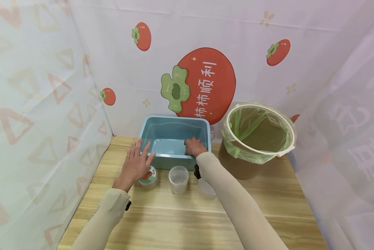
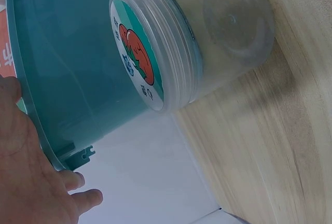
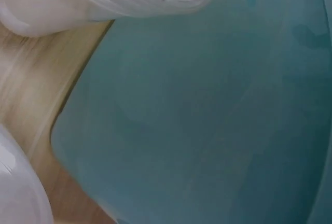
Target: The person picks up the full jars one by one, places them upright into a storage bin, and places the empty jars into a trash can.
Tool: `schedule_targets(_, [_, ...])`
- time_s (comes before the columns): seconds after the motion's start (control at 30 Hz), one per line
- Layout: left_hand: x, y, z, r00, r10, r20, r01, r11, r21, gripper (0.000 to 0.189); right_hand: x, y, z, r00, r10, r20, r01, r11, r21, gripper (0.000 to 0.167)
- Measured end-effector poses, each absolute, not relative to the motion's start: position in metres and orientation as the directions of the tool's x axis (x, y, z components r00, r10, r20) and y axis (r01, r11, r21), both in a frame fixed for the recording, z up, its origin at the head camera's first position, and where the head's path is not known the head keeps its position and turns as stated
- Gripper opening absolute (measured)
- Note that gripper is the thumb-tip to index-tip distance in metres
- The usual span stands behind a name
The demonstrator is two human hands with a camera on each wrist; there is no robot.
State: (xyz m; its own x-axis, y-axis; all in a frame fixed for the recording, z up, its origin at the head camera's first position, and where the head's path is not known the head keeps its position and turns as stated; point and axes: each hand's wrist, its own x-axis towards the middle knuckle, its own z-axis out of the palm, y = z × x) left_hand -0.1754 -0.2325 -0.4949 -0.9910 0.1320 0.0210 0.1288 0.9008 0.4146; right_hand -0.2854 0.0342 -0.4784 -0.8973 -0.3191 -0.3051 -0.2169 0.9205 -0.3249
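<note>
A blue-green plastic bin [image 1: 174, 161] stands against the back wall. My left hand [image 1: 134, 166], fingers spread and straight, lies over its front left corner; the left wrist view shows that hand [image 2: 31, 177] at the bin's rim. Below the palm stands a clear jar [image 2: 233, 22] with a lid bearing a persimmon picture [image 2: 137, 53]. My right hand [image 1: 194, 146] reaches over the front rim into the bin's right side, fingers pointing down and bent. Its fingertips are hidden, and I cannot tell whether they hold something. The right wrist view shows only the bin's wall [image 3: 197, 115].
An uncovered clear cup [image 1: 178, 180] stands in front of the bin's middle. Another clear plastic piece [image 1: 206, 188] lies partly under the right forearm. To the right is a brown trash can [image 1: 237, 165] with a green liner [image 1: 246, 154]. Fabric walls enclose the wooden table [image 1: 174, 222].
</note>
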Motion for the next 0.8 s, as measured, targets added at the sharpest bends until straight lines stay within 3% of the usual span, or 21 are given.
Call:
schedule_targets(0.33, [-0.178,-0.231,-0.497,-0.99,0.136,0.025,0.133,0.896,0.424,0.068,-0.282,0.039,-0.451,-0.913,-0.353,-0.206,-0.278,0.906,-0.319,0.041])
schedule_targets(0.8, [-0.178,-0.235,-0.496,-0.991,0.137,0.003,0.124,0.891,0.436,0.071,-0.248,0.062,-0.453,-0.926,-0.368,0.081,-0.376,0.887,-0.267,0.037])
